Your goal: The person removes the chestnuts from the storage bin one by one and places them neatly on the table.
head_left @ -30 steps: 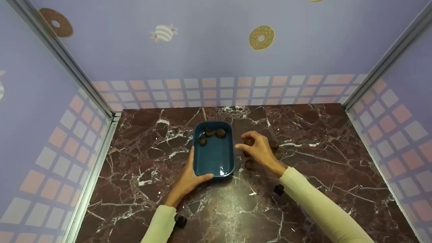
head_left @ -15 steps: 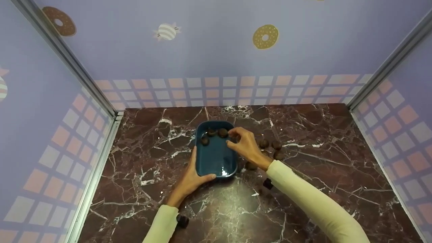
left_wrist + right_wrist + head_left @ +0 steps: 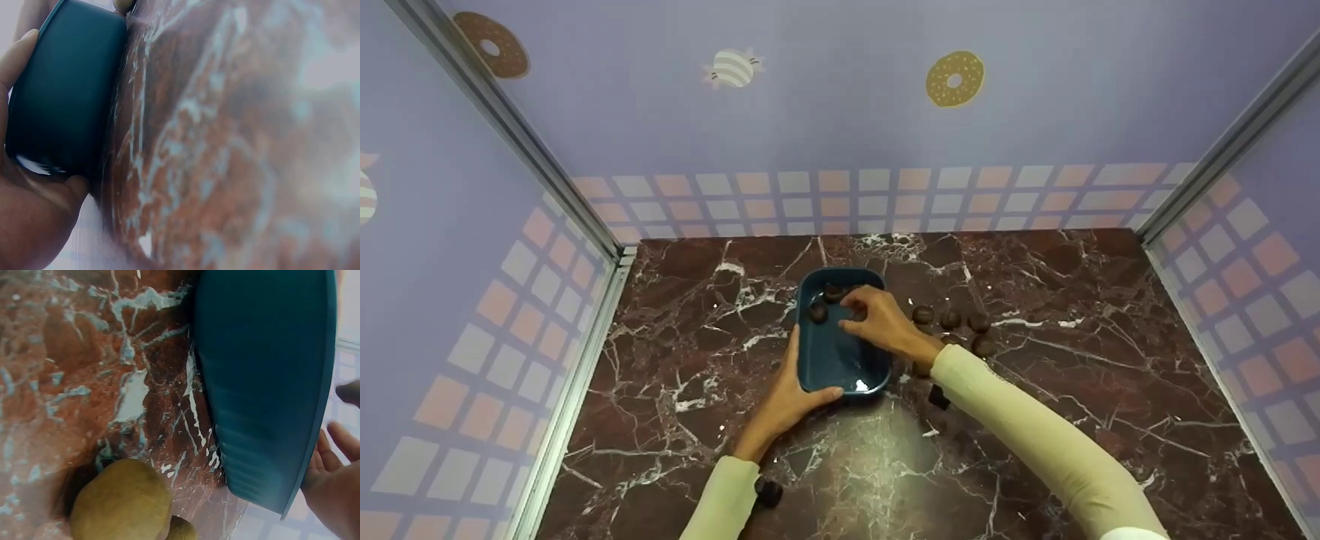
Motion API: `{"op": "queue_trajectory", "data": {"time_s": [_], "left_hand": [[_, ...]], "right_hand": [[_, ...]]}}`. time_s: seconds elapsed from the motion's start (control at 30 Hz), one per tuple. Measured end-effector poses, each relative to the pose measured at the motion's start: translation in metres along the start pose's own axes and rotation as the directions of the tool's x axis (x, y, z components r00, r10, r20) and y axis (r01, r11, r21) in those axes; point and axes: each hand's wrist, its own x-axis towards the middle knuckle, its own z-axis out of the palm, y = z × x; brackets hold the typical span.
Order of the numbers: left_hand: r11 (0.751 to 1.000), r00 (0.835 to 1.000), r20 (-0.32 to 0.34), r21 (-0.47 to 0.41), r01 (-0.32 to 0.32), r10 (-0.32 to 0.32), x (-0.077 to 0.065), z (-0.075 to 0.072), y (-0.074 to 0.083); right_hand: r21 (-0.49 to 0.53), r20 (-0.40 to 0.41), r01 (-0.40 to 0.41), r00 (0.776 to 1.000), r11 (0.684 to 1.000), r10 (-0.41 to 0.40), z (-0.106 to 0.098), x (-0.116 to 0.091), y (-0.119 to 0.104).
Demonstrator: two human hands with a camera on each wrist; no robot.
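A deep blue rectangular dish with rounded corners stands upright on the table. My left hand grips its near left corner, fingers along the left side and thumb at the front rim. Two small round brown pieces show near the dish's far end. Over the dish's right half, my right hand has its thumb and index finger bent, with their tips apart. Something dark lies under or between these fingers, partly hidden. In the right wrist view, a larger-looking yellow-brown round piece lies beside the dish's wall.
Several more round brown pieces lie on the table right of the dish, some partly hidden by the right wrist. The dark red marble-patterned table is bounded by lilac walls at the back and both sides.
My right hand has moved left from above the loose pieces to inside the dish's outline, uncovering pieces on the table. My left hand keeps its grip on the dish.
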Motion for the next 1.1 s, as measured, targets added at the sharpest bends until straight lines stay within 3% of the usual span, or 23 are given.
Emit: {"op": "queue_trajectory", "data": {"time_s": [0.13, 0.6, 0.87, 1.1], "left_hand": [[1.0, 1.0, 0.0, 0.005, -0.003, 0.003, 0.001, 0.0, -0.001], [1.0, 1.0, -0.001, 0.002, -0.014, 0.014, 0.001, 0.001, -0.001], [1.0, 1.0, 0.001, 0.024, 0.002, -0.002, 0.0, -0.001, 0.001], [0.999, 1.0, -0.001, 0.023, -0.026, 0.026, -0.001, -0.001, 0.0]], "right_hand": [[-0.03, 0.072, -0.004, 0.997, 1.0, 0.006, 0.003, 0.007, -0.001], [-0.066, 0.166, -0.021, 0.986, 0.998, 0.032, 0.012, 0.034, -0.001], [-0.067, 0.173, -0.027, 0.984, 0.997, 0.038, 0.022, 0.04, 0.005], [-0.107, 0.157, -0.023, 0.987, 0.994, 0.04, 0.029, 0.042, 0.008]]}}
